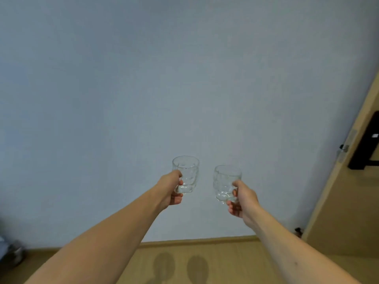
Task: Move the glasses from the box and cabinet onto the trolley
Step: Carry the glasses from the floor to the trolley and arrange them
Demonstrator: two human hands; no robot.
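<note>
**Two glasses held up, one per hand, facing a bare wall**

Holding both arms stretched forward, the person carries one clear glass in each hand. The left hand (171, 190) grips the left glass (186, 174) from its left side, fingers wrapped round the lower half and thumb up near the middle; the glass is upright, rim up, and looks empty. The right hand (241, 198) grips the right glass (226, 182) from its right side, thumb on the near face and fingers curled under and behind the base; this glass is also about upright, maybe tilted slightly, and also looks empty. Both glasses have a faceted, dimpled body and a thick base. They sit side by side in the air, apart, not touching, the left one a little higher in frame than the right one.

Behind them is a plain pale blue-grey wall (143, 89) filling most of the view. Below it a wooden skirting strip meets a light wooden floor (235, 263), where two dark oval shadows (180, 267) lie side by side between the forearms. At the right edge is a light wooden door (344, 212) with a black handle plate (367, 144) and a metal latch on its edge. At the bottom left corner a blurred metallic object (15, 253) stands on the floor; can't tell what it is.
</note>
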